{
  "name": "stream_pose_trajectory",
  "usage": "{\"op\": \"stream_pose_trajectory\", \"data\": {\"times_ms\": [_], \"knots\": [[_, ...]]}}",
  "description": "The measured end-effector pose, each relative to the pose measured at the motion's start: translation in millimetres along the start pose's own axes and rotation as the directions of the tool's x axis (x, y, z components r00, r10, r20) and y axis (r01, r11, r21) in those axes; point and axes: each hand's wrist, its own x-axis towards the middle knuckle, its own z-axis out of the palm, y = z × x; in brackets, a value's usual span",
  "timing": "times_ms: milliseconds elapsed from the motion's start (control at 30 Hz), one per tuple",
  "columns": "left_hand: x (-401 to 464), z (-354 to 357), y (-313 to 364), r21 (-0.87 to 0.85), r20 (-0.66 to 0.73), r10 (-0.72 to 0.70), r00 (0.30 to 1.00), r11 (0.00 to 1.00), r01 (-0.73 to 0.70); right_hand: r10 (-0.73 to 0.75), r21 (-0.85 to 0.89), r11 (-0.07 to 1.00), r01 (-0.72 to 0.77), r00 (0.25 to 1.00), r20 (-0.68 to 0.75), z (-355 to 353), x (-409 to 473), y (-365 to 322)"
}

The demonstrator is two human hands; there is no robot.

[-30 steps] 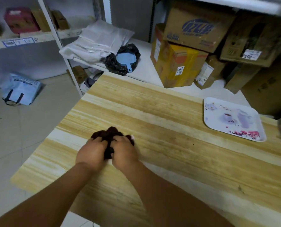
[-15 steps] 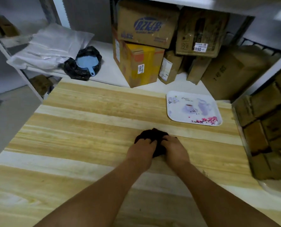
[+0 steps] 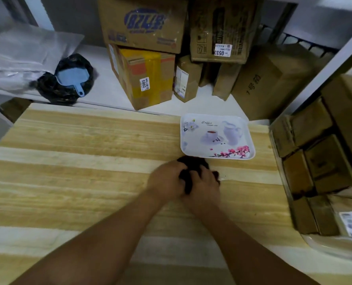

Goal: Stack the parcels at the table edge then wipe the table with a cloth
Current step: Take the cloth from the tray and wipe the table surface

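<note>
A dark brown cloth [image 3: 192, 164] lies bunched on the striped wooden table [image 3: 78, 171], just in front of a white tray. My left hand [image 3: 165, 179] and my right hand [image 3: 204, 187] sit side by side on the cloth, both gripping it and pressing it onto the tabletop. Several brown cardboard parcels [image 3: 314, 167] stand stacked along the table's right edge, the nearest one with a white label.
A white printed tray [image 3: 216, 136] lies flat at the table's far right. Behind the table a white shelf holds cardboard boxes [image 3: 148, 77], a black bag with a blue scoop [image 3: 68, 77] and grey plastic mailers [image 3: 21, 56].
Both hands have slid the cloth across the table from its left part to the right, up to the tray. The view has turned right, bringing the stacked parcels into sight.
</note>
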Motion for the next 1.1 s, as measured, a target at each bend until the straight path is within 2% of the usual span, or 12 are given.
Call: {"op": "stream_pose_trajectory", "data": {"times_ms": [133,233,300,400,500,633,800,967,1100], "knots": [[-3.1,-22.1,-33.9,0.144,-0.140,-0.175,0.975,0.970,0.195,-0.181,-0.001,0.983,0.183,0.969,0.168,14.2,15.2,-39.8],[5.6,-25.6,-32.3,0.177,-0.155,-0.267,0.951,0.940,0.293,-0.252,-0.003,0.967,0.255,0.958,0.137,14.2,22.9,-36.9],[20.1,-24.1,-23.0,0.189,-0.166,-0.291,0.942,0.928,0.320,-0.280,-0.003,0.960,0.281,0.958,0.065,10.8,26.7,-24.2],[49.7,-14.1,-3.4,0.128,-0.192,-0.304,0.933,0.935,0.331,-0.280,-0.014,0.960,0.280,0.959,-0.031,2.2,30.6,3.3],[77.9,-1.7,11.4,0.053,-0.184,-0.334,0.924,0.936,0.349,-0.216,-0.066,0.974,0.215,0.976,-0.006,-15.8,26.3,44.6],[101.5,8.1,15.9,-0.010,-0.123,-0.439,0.890,0.897,0.442,-0.102,-0.104,0.990,0.098,0.994,-0.027,-36.6,13.9,98.2],[112.1,6.8,7.6,-0.242,-0.097,-0.582,0.808,0.801,0.548,-0.025,0.016,1.000,0.025,0.999,-0.025,-35.3,6.2,80.5],[128.5,3.6,0.6,-0.236,-0.032,-0.593,0.805,0.787,0.570,-0.163,-0.111,0.981,0.158,0.986,-0.036,-10.1,0.1,38.8],[144.8,-12.1,24.7,-0.282,-0.049,-0.554,0.831,0.806,0.520,-0.329,-0.081,0.940,0.330,0.944,0.031,0.9,8.7,26.9]]}}
